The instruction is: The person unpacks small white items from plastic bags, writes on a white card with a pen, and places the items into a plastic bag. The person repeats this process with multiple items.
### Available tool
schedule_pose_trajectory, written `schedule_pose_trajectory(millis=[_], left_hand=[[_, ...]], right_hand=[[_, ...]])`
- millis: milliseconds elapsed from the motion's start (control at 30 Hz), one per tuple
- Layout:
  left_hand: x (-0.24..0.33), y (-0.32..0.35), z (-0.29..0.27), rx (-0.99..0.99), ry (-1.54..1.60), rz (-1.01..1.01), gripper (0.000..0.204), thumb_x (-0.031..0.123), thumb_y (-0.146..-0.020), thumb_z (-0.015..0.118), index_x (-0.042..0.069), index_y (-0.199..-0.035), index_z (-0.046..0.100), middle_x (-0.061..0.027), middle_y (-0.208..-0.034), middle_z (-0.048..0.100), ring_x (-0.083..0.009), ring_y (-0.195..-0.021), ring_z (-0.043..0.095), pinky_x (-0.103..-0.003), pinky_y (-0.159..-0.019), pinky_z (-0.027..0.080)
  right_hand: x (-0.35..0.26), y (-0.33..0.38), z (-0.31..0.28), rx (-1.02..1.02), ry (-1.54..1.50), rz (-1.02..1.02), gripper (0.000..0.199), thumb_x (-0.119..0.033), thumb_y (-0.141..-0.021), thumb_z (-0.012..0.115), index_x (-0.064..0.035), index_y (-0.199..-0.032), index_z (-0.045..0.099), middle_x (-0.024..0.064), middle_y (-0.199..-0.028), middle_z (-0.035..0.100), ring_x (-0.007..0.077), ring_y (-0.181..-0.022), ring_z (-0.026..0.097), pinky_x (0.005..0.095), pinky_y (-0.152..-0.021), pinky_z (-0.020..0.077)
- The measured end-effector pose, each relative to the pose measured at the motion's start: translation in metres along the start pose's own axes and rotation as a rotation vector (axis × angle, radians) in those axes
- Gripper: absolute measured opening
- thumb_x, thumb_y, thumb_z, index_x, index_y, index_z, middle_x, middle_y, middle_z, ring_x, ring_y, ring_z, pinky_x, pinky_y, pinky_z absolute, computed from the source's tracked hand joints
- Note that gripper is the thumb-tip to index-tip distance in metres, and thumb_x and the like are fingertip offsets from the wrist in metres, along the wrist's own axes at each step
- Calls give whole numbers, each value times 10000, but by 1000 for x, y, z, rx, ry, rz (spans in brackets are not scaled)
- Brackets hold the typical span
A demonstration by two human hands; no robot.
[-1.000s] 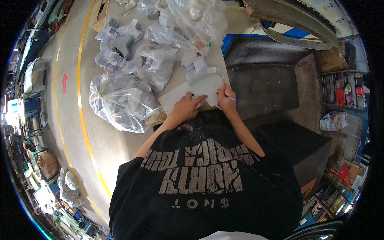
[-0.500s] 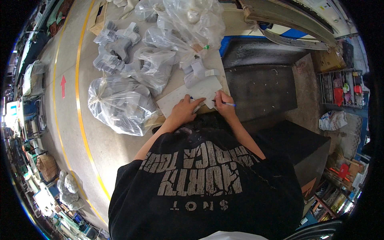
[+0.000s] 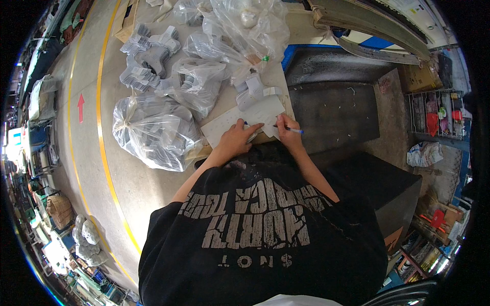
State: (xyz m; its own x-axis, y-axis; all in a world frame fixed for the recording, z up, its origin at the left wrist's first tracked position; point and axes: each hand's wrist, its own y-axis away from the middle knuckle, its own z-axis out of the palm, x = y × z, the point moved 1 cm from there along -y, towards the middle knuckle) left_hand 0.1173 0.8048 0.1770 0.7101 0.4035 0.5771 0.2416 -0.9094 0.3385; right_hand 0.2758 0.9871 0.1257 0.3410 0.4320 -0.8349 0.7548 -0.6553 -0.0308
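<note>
A sheet of white paper [image 3: 218, 127] lies at the near edge of the worktable. My left hand [image 3: 235, 140] rests on it, thumb and fingers apart, and something small and blue shows by the fingertips. In my right hand [image 3: 289, 133] a blue-ended pen [image 3: 295, 130] is gripped, its writing end pointing left at the paper's right side. Just beyond both hands sits a small stack of grey cut pieces [image 3: 250, 94] with a pale band across it, touching or overlapping the sheet's far edge. My palm hides part of the paper.
Clear plastic bags of grey pieces [image 3: 155, 133] crowd the left and far side, beside loose stacks of grey pieces [image 3: 145, 58]. To the right stands a dark open bin [image 3: 332, 115], and a wire basket [image 3: 436, 112] is beyond it. Yellow lines [image 3: 100, 120] mark the floor at left.
My right hand and the pen have shifted very slightly right. My left hand stays on the paper, and the whole view has moved a little.
</note>
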Motion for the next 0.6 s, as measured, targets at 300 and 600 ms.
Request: schedule_pose_trajectory(millis=[300, 600], left_hand=[[-9, 0, 8, 48, 57, -29, 812, 138, -790, 806, 149, -1497, 408, -232, -1265, 533, -463, -1138, 632, -528, -947, 565], [-6, -1, 7, 55, 48, -33, 829, 145, -775, 818, 158, -1496, 408, -225, -1272, 530, -460, -1147, 635, -536, -932, 572]], right_hand=[[-39, 15, -29, -103, 450, -138, 393, -305, -906, 805, -82, -1167, 613, 135, -1111, 655, 376, -857, 714, 448, -705, 573], [-35, 29, -21, 35, 448, -37, 497, -273, -911, 788, -69, -1284, 530, 185, -1179, 613, 420, -941, 702, 482, -748, 589]])
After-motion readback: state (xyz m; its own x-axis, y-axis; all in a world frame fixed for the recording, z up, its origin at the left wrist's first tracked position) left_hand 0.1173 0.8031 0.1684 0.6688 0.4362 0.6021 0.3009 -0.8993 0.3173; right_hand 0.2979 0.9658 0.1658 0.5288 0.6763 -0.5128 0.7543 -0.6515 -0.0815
